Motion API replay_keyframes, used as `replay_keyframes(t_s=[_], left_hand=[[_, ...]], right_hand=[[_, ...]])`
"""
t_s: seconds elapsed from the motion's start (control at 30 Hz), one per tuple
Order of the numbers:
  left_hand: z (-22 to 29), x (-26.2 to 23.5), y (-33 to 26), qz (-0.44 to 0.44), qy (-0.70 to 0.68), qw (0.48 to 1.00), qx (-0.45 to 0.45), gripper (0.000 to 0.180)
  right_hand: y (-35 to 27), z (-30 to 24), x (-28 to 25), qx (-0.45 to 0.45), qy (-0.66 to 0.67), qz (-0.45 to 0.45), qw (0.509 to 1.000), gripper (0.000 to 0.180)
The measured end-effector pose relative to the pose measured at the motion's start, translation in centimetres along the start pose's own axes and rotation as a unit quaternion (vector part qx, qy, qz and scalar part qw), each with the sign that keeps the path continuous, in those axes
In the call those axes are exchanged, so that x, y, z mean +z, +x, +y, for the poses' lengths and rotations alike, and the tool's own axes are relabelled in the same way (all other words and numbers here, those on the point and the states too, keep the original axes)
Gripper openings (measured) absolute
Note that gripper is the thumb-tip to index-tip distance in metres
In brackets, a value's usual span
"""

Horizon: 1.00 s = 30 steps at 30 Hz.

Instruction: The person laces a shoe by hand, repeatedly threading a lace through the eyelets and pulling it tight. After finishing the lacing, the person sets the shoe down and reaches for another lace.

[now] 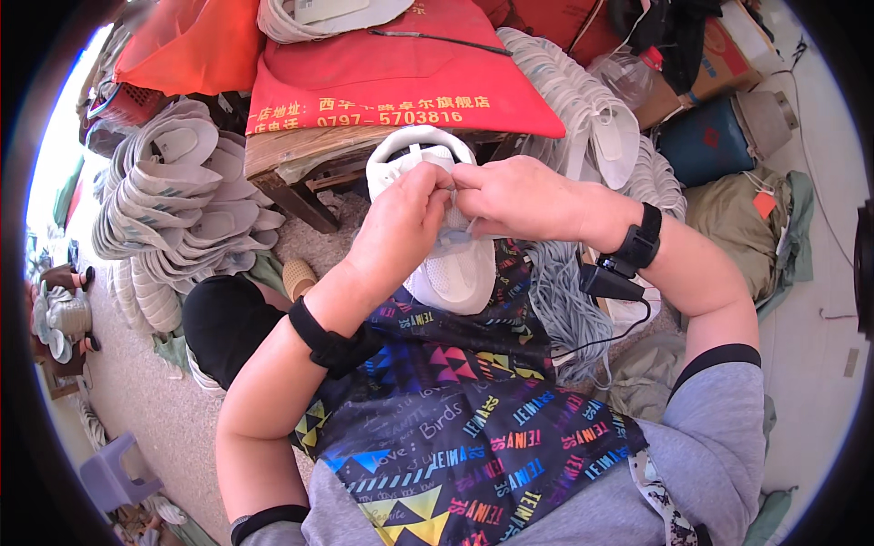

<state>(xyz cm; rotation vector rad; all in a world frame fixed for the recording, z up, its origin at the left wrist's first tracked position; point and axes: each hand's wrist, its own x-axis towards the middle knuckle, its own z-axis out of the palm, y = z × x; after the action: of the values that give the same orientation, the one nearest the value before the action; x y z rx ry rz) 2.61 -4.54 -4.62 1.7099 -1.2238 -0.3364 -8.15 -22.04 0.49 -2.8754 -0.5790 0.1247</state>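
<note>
A white shoe (pixel 452 284) with a mesh toe rests on my apron-covered lap, its toe toward me and its padded collar against the table edge. Over its lacing area my left hand (pixel 407 214) and my right hand (pixel 533 196) meet, thumbs and fingers pinched together. A pale grey shoelace shows in small part at the fingertips; most of it is hidden by my fingers. Right of the shoe hangs a thick bundle of grey-blue shoelaces (pixel 569 296). Both wrists wear black straps.
A wooden table (pixel 305 156) under a red cloth (pixel 391 73) stands ahead. Stacked pale shoe uppers (pixel 159 196) lie at the left, more uppers (pixel 583 109) at the right. A purple stool (pixel 120 473) is low left; a blue bin (pixel 706 141) and a cardboard box (pixel 706 73) are far right.
</note>
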Motion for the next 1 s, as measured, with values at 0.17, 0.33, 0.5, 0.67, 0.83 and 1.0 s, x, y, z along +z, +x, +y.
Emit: replay_keyframes(t_s=[0.17,0.33,0.5,0.67,0.83,1.0], left_hand=[[-0.1,-0.2,-0.1,-0.005,-0.102,0.992,-0.073,0.006],[0.1,-0.5,0.2,0.008,-0.187,0.976,-0.115,0.006],[-0.8,-1.1,-0.5,-0.043,-0.199,0.971,-0.122,0.007],[0.7,-0.6,-1.5,-0.07,-0.414,0.894,-0.157,0.008],[6.3,-3.5,-2.0,-0.143,-0.421,0.89,-0.099,0.01],[12.8,-8.5,0.1,-0.055,-0.459,0.885,0.055,0.009]], right_hand=[[-0.1,-0.9,0.7,0.064,0.065,-0.012,0.996,0.017],[-0.5,-1.9,4.3,0.176,0.232,0.201,0.935,0.012],[1.2,-4.1,0.5,0.335,0.694,0.227,0.595,0.018],[2.2,-4.3,1.6,0.232,0.363,0.363,0.826,0.012],[2.7,-3.3,1.5,0.18,0.495,0.351,0.774,0.016],[3.9,-2.6,1.8,-0.016,0.213,0.337,0.917,0.028]])
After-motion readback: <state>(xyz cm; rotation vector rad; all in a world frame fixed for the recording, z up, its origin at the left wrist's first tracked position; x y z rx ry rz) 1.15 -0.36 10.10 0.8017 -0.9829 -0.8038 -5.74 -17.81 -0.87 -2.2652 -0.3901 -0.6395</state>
